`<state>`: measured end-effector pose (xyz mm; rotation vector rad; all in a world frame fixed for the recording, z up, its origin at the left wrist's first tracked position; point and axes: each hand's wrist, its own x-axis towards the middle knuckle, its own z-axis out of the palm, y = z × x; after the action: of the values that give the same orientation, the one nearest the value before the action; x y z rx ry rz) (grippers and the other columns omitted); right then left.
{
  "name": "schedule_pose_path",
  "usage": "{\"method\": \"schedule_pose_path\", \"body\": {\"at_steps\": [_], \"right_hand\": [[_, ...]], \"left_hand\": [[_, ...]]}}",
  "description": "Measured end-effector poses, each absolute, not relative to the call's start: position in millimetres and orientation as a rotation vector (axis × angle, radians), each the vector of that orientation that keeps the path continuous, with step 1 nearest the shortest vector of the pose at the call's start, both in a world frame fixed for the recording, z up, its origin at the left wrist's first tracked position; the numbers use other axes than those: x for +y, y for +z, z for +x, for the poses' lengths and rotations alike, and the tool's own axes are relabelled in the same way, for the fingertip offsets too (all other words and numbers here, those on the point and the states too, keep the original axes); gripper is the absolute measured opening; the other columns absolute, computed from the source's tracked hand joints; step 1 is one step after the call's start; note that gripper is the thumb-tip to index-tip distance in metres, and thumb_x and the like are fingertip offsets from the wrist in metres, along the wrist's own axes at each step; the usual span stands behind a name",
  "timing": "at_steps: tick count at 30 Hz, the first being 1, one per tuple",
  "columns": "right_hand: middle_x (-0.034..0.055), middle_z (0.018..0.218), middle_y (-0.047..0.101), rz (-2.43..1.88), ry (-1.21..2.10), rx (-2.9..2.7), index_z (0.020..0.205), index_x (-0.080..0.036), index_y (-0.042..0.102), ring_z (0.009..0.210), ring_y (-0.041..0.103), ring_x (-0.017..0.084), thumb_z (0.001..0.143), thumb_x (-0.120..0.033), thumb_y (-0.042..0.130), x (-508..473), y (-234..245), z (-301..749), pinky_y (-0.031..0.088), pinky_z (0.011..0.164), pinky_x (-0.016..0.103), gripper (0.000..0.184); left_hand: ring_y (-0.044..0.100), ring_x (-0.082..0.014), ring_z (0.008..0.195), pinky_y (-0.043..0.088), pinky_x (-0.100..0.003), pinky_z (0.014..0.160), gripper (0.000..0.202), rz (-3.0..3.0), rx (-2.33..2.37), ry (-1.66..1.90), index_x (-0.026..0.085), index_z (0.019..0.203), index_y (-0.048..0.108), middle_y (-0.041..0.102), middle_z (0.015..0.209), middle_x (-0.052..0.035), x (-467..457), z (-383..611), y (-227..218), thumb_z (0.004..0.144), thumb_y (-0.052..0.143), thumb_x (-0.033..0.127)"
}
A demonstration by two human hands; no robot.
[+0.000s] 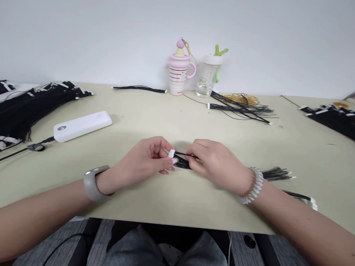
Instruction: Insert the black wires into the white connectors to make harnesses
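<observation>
Between thumb and fingers, my left hand (152, 157) pinches a small white plug connector (171, 153) with black wires running out of it to the right. My right hand (214, 161) is closed over those black wires (181, 162), close beside the connector; one wire stands apart from the bundle at the top. The bundle passes under my right hand, and loose wire ends (279, 173) with pale tips show beyond my right wrist. Below them, partly behind my right forearm, lies another black cable with a white connector (313, 204).
A white power bank (83, 126) with a black cord lies at left, beside a large pile of black wire harnesses (37, 106). Along the wall stand a pink-lidded cup (178, 75) and a clear bottle (209, 76). Loose wires (242, 109) and more harnesses (343, 123) lie right.
</observation>
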<state>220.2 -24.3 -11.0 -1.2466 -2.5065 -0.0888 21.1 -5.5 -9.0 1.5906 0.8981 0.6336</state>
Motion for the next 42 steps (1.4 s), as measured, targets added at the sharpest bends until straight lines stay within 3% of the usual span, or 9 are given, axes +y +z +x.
{"method": "schedule_pose_path", "body": {"at_steps": [5, 12, 18, 21, 25, 30, 34, 39, 42], "right_hand": [[0.0005, 0.065, 0.056, -1.445, -0.035, -2.437, 0.066, -0.015, 0.053, 0.059, 0.047, 0.009, 0.076, -0.015, 0.045, -0.3, 0.2, 256.7, 0.033, 0.060, 0.022, 0.013], [0.0019, 0.058, 0.053, -1.916, 0.023, -1.686, 0.061, -0.018, 0.058, 0.060, 0.046, 0.016, 0.067, -0.027, 0.060, 29.7, 16.0, 341.4, 0.033, 0.062, 0.030, 0.011], [0.0021, 0.061, 0.053, -1.719, 0.389, -1.411, 0.060, -0.016, 0.052, 0.061, 0.053, 0.015, 0.068, -0.035, 0.060, 28.0, 15.0, 333.9, 0.045, 0.062, 0.032, 0.022], [0.0004, 0.065, 0.053, -1.350, 0.736, -1.218, 0.061, -0.017, 0.049, 0.067, 0.057, 0.013, 0.069, -0.025, 0.059, 21.2, 18.4, 316.8, 0.051, 0.070, 0.031, 0.015], [0.0012, 0.076, 0.059, -1.052, 1.019, -1.048, 0.066, -0.017, 0.055, 0.076, 0.059, 0.013, 0.066, -0.016, 0.061, 11.4, 26.2, 302.4, 0.052, 0.078, 0.033, 0.006], [-0.0012, 0.068, 0.055, -1.062, 1.057, -0.908, 0.068, -0.017, 0.057, 0.062, 0.053, 0.006, 0.068, -0.011, 0.059, 13.3, 29.9, 308.3, 0.052, 0.071, 0.024, 0.006], [-0.0024, 0.067, 0.052, -0.974, 1.081, -0.786, 0.075, -0.020, 0.057, 0.059, 0.049, 0.007, 0.067, -0.008, 0.051, 16.0, 31.5, 312.7, 0.051, 0.069, 0.023, 0.015], [-0.0020, 0.060, 0.048, -0.876, 1.217, -0.838, 0.093, -0.020, 0.059, 0.060, 0.050, 0.008, 0.062, -0.009, 0.043, 10.5, 36.6, 313.6, 0.048, 0.065, 0.024, 0.037], [-0.0023, 0.056, 0.045, -0.921, 1.254, -0.893, 0.092, -0.020, 0.060, 0.054, 0.045, 0.008, 0.063, -0.010, 0.045, 13.2, 34.3, 320.6, 0.043, 0.055, 0.022, 0.034]], "left_hand": [[0.059, -0.0077, 0.057, 0.052, -0.020, 0.056, 0.019, 1.499, 0.972, 0.869, 0.014, 0.083, 0.050, 0.055, 0.062, 0.0031, 9.1, 10.1, 0.1, 0.073, 0.061, 0.026], [0.054, -0.0060, 0.053, 0.051, -0.022, 0.057, 0.022, 1.347, 1.110, 1.167, 0.013, 0.079, 0.048, 0.049, 0.061, 0.0042, 49.2, -16.6, 11.5, 0.065, 0.065, 0.019], [0.059, -0.0124, 0.058, 0.049, -0.025, 0.058, 0.029, 1.661, 1.290, 0.792, 0.017, 0.092, 0.047, 0.050, 0.063, 0.0032, 53.1, -19.0, 3.3, 0.069, 0.060, 0.028], [0.060, -0.0157, 0.062, 0.042, -0.024, 0.055, 0.040, 2.100, 1.394, 0.623, 0.020, 0.107, 0.046, 0.057, 0.069, 0.0001, 44.6, -15.3, -4.1, 0.071, 0.056, 0.033], [0.058, -0.0224, 0.076, 0.038, -0.027, 0.063, 0.048, 2.548, 1.419, 0.447, 0.022, 0.112, 0.049, 0.063, 0.084, -0.0058, 31.3, -6.4, -11.2, 0.073, 0.050, 0.049], [0.054, -0.0192, 0.070, 0.033, -0.025, 0.060, 0.038, 2.654, 1.302, 0.225, 0.020, 0.089, 0.060, 0.061, 0.076, -0.0060, 26.4, 0.3, -9.9, 0.076, 0.044, 0.052], [0.049, -0.0135, 0.057, 0.028, -0.023, 0.052, 0.034, 2.626, 1.144, 0.245, 0.017, 0.066, 0.055, 0.058, 0.065, -0.0036, 26.9, 1.0, -5.2, 0.081, 0.040, 0.044], [0.049, -0.0091, 0.046, 0.033, -0.018, 0.045, 0.030, 2.361, 1.031, 0.266, 0.016, 0.065, 0.052, 0.056, 0.055, -0.0002, 26.8, -0.3, -1.8, 0.082, 0.041, 0.039], [0.052, -0.0078, 0.044, 0.038, -0.016, 0.042, 0.029, 2.170, 1.043, 0.324, 0.015, 0.068, 0.055, 0.057, 0.057, -0.0006, 26.0, -1.5, 0.1, 0.080, 0.043, 0.039]]}}
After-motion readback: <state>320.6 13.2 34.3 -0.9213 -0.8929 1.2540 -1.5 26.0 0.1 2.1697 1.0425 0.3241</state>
